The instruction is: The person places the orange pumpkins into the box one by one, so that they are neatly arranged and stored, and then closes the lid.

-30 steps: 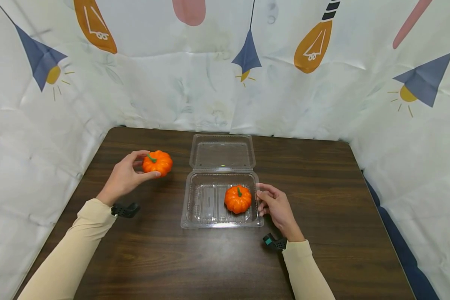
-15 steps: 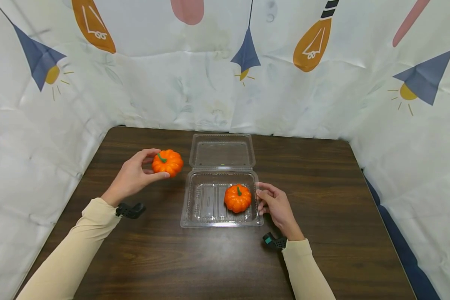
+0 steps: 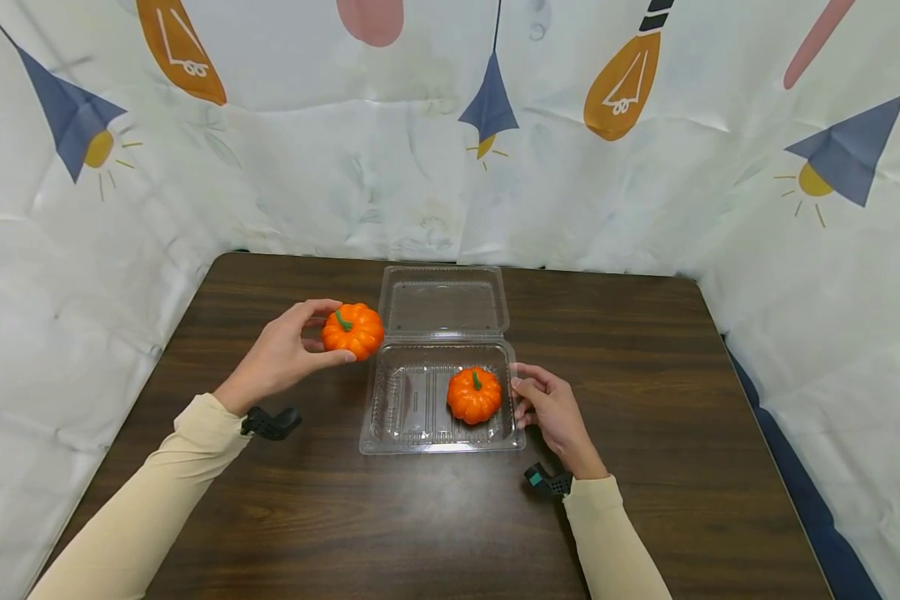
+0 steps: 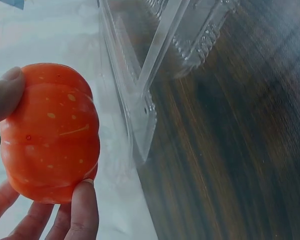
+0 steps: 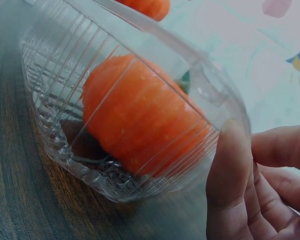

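Observation:
My left hand (image 3: 288, 354) grips an orange pumpkin (image 3: 354, 332) with a green stem, held at the left edge of a clear plastic container (image 3: 412, 446). In the left wrist view this pumpkin (image 4: 50, 135) is between thumb and fingers. A second orange pumpkin (image 3: 474, 396) sits in the right part of the container's base. The right hand (image 3: 558, 417) pinches the container's right rim; in the right wrist view the thumb and fingers (image 5: 230, 170) are on that rim, beside the pumpkin (image 5: 140, 115) inside.
The container's lid (image 3: 444, 302) lies opened flat behind its base. All of this is on a dark brown wooden table (image 3: 645, 375). A white cloth (image 3: 307, 167) printed with lamps and bulbs hangs behind the table and at both sides.
My left hand has moved right with its pumpkin, from left of the container to its left edge. The right hand stays on the rim, and the second pumpkin lies where it was.

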Motion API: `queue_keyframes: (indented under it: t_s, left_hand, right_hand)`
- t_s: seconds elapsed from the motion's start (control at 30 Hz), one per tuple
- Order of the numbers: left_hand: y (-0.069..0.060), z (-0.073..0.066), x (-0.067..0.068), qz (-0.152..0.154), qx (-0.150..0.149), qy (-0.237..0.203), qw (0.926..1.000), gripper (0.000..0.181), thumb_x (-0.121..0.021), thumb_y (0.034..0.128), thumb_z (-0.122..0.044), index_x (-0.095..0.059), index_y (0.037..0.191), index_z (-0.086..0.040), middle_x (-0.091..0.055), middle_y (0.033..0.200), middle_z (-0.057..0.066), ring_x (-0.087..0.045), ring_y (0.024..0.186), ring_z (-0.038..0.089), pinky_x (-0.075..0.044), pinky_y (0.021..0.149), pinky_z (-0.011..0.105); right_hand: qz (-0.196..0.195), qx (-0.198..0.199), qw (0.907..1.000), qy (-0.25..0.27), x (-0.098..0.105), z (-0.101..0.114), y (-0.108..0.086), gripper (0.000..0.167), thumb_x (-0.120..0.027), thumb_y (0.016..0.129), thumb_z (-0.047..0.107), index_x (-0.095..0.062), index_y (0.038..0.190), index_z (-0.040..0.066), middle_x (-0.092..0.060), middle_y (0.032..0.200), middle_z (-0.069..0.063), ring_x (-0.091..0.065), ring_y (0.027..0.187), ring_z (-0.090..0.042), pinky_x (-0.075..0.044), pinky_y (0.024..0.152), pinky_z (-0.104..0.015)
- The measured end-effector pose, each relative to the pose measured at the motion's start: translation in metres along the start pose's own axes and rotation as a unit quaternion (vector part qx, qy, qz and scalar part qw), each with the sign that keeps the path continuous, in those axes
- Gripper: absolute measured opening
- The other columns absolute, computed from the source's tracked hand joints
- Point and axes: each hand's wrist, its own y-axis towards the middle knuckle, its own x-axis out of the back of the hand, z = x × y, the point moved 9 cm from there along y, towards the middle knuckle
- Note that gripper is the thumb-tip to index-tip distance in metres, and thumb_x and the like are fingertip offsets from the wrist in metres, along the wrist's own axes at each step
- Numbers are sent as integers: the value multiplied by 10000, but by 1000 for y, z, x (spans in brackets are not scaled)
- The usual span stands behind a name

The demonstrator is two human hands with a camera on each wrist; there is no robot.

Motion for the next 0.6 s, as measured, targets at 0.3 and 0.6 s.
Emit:
queue_keyframes:
  t_s: [0.3, 0.6]
  left_hand:
    - [3, -11, -15, 180, -240, -59, 9995, 783, -890, 826, -304, -498, 1472, -100, -550, 1461, 149, -649, 1242, 359, -613, 959, 468]
    - [6, -16, -33, 428, -460, 88, 9980, 787, -901, 811, -325, -510, 1455, -101, -567, 1410, 135, -599, 1274, 348, -614, 964, 481]
  right_hand:
    - [-10, 12, 10000, -30, 0, 1, 0, 346, -628, 1032, 155, -627, 1372, 97, -660, 870, -16, -568, 562, -136, -557, 509, -243]
    - [-18, 18, 10000, 41, 0, -1, 2, 344, -636, 1022, 145, -633, 1361, 90, -661, 864, -24, -571, 552, -134, -552, 498, -241]
